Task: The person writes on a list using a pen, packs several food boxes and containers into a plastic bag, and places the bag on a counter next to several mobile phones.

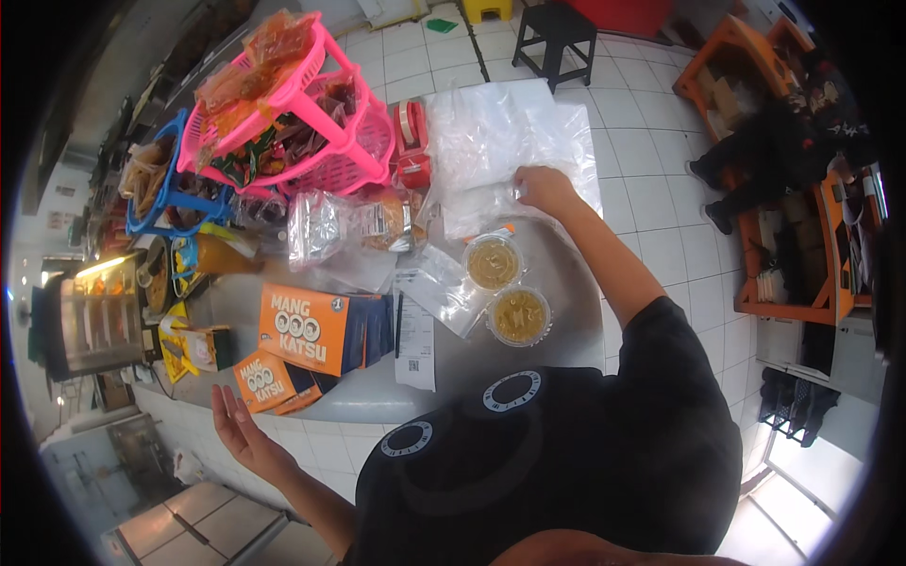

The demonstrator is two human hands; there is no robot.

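Observation:
My right hand (543,189) is on the stack of clear plastic bags (488,152) at the table's far right, its fingertips touching the film; whether they pinch a bag is unclear. Nearer to me, two round lidded plastic tubs of yellowish contents, the upper (492,263) and the lower (520,316), stand close together. A small clear bag (442,283) and a printed paper slip (415,347) lie left of them. My left hand (244,435) is raised off the table's near edge, empty, its fingers extended, below the orange printed boxes (304,329).
Pink tiered baskets (318,141) full of packets and a blue basket (177,205) stand at the back left, beside a red tape dispenser (412,145). A black stool (555,42) is beyond the steel table (566,339). Another person (764,152) stands at the orange shelving, right.

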